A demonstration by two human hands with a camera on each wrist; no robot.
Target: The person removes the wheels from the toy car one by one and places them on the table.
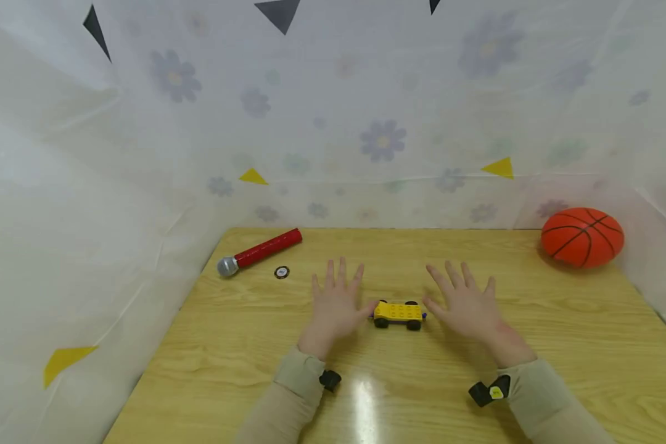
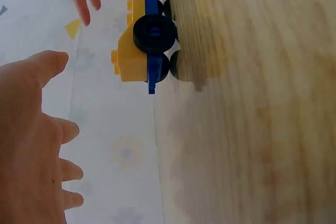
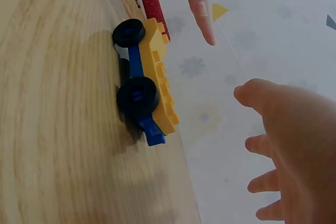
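Squarely between both grips: the car (image 1: 398,313).
Its long axis runs left-right mid-frame on the desk (image 1: 560,320); left hand (image 1: 335,302) and right hand (image 1: 466,305), fingers spread, flank it, left nearer.

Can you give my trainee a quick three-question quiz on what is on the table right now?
1. True or false: the left hand grips the yellow toy car.
2. Which thing lies nearest the toy microphone? A) basketball B) small round disc C) toy car
3. Fill in: the toy car stands on its black ___ between the left hand and the right hand.

Key: 1 false, both hands are open beside it; 2 B; 3 wheels.
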